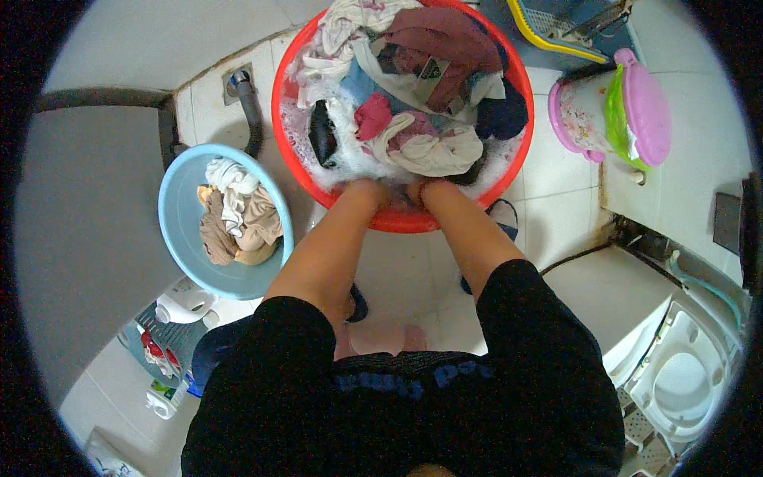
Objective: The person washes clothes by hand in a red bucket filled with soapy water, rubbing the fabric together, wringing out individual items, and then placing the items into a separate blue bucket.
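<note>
A large red tub of sudsy water holds a heap of laundry in front of me. My left hand and my right hand reach close together into the water just inside its near rim. Their fingers are hidden by water and dark cloth, so any grip is out of sight. Right beyond them lies a cream garment, with a crimson cloth to its left. A maroon garment with a label tops the far side. Dark navy cloth sits at the right, and a black piece floats at the left.
Left of the tub, a light blue basin holds beige and white clothes. Near it are a grey drain hose, a white jug and a grey-blue basket. On the right stand a pink-lidded bin and a toilet.
</note>
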The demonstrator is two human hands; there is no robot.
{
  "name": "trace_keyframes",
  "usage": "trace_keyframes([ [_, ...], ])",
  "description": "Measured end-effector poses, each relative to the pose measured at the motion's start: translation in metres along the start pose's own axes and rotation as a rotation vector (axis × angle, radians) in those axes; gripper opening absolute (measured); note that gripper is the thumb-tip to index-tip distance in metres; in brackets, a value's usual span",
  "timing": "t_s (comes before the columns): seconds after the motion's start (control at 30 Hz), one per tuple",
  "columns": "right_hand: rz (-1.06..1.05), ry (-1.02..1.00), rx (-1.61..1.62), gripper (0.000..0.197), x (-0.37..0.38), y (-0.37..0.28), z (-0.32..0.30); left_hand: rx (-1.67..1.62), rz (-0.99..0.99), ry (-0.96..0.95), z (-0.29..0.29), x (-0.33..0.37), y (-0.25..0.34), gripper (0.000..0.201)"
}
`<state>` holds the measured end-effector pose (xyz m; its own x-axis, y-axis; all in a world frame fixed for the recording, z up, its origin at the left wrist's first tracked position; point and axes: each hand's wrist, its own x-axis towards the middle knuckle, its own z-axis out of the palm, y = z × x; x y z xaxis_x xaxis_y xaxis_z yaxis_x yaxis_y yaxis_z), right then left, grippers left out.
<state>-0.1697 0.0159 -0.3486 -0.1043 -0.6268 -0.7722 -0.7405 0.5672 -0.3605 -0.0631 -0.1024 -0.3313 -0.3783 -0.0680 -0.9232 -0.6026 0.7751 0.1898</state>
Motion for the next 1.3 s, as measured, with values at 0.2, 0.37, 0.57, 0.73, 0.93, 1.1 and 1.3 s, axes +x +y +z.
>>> trace_keyframes([
  [0.2, -0.002, -0.130, 0.116, 0.038, 0.004, -0.007, -0.012, -0.220, 0.094, -0.081, 0.016, 0.053, -0.039, 0.054],
  [0.37, -0.136, 0.059, 1.319, 0.033, -0.079, -0.048, -0.065, -1.870, 0.235, -0.024, 0.007, -0.002, -0.020, 0.036],
  [0.57, -0.308, 0.644, 1.523, 0.041, -0.180, -0.121, -0.099, -2.345, 0.747, -0.163, -0.032, -0.130, 0.020, 0.046],
  [0.73, -0.361, 1.432, 0.216, 0.053, -0.208, -0.183, -0.074, -2.325, 0.993, -0.170, -0.056, -0.186, 0.035, 0.046],
  [0.93, -0.283, 1.380, 0.255, 0.042, -0.195, -0.173, -0.104, -2.229, 0.545, 0.415, -0.054, -0.216, 0.059, 0.041],
  [1.1, -0.208, 0.758, 1.250, 0.046, -0.110, -0.078, -0.126, -1.834, 0.733, 0.486, -0.075, -0.176, 0.059, 0.033],
  [1.3, -0.037, 0.830, 0.367, 0.054, -0.039, 0.007, -0.082, -0.093, 0.208, 0.917, -0.097, -0.098, 0.018, 0.039],
])
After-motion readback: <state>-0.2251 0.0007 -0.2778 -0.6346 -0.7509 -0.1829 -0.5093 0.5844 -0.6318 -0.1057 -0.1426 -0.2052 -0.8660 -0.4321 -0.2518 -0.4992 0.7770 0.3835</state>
